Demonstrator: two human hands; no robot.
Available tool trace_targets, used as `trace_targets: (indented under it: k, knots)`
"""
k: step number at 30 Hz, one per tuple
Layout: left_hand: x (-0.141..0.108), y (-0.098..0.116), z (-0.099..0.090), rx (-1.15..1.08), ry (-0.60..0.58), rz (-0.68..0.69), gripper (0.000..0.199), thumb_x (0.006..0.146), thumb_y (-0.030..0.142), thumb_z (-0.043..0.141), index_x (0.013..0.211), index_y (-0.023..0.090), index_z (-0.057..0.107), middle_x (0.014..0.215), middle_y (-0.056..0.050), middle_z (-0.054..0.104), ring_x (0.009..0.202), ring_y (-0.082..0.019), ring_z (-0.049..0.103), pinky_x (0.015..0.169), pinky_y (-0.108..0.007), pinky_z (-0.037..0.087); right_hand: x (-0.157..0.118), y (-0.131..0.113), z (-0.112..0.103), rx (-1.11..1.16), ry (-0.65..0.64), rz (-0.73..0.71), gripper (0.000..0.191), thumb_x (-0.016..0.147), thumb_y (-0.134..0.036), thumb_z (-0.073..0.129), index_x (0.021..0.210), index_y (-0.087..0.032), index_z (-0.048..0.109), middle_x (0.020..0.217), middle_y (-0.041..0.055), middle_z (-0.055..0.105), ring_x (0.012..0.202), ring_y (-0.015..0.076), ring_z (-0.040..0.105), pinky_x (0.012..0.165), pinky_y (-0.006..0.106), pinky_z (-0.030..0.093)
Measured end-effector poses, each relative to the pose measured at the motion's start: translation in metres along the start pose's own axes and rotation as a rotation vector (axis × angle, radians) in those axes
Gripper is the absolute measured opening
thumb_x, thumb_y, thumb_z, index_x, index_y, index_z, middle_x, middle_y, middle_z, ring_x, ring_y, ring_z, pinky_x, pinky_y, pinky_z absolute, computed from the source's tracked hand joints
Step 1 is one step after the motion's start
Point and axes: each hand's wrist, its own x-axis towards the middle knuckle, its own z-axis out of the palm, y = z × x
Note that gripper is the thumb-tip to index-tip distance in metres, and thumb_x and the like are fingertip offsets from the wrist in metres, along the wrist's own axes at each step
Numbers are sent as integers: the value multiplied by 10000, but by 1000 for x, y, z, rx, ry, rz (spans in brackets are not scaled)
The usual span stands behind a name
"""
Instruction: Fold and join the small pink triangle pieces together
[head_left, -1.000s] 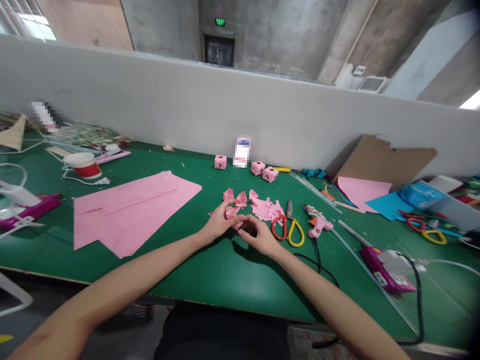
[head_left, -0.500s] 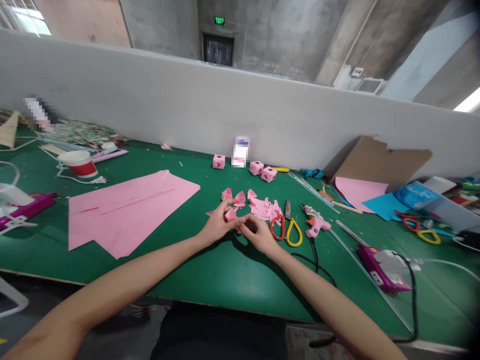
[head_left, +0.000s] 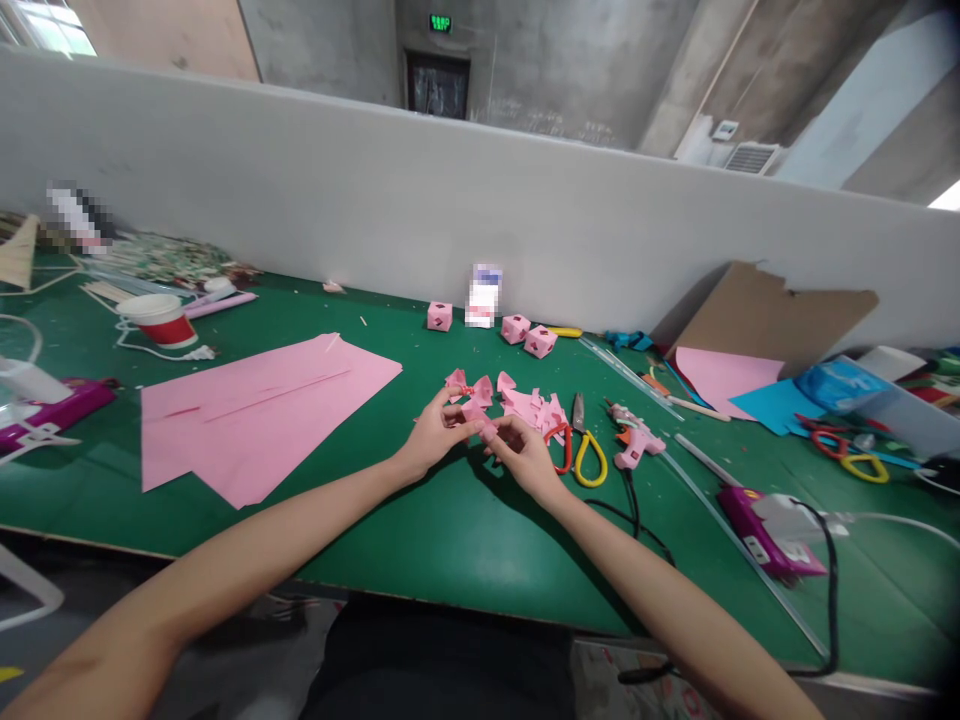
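Between my two hands is a small folded piece of pink paper [head_left: 474, 411], held just above the table. My left hand [head_left: 435, 436] pinches it from the left, with the thumb at its lower side. From the right, my right hand [head_left: 523, 456] closes thumb and fingers on its edge. Just beyond my fingers lie several folded pink paper pieces [head_left: 484, 389] and a pile of pink paper scraps [head_left: 534, 410]. Scissors [head_left: 590, 457] with one red and one yellow handle rest right of my right hand. Farther right lies a pink hot glue gun [head_left: 636, 440].
Pink paper sheets [head_left: 247, 430] cover the left of the green table [head_left: 450, 560]. Pink paper cubes [head_left: 439, 317] stand near the grey partition [head_left: 360, 200]. A paper cup [head_left: 159, 322] is at far left. At right are a purple power strip [head_left: 765, 535], clear glue sticks [head_left: 739, 545] and cardboard [head_left: 772, 320].
My right fingers have moved up onto the pink paper piece, and more of it shows between both hands. The camera view has shifted slightly.
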Motion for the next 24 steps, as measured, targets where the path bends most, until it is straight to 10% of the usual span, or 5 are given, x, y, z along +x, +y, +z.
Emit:
trace_targets:
  k: [24]
  knots:
    - [0,2,1,-31,20,-25,585,687,349,774,1147,163,464,788,-8,651,665,-116,588,639,-235,451,2,4,-1,-17,-6,1,329,810,-515,627,839,-189,602,667,11,651,595,148,608,534,246,463]
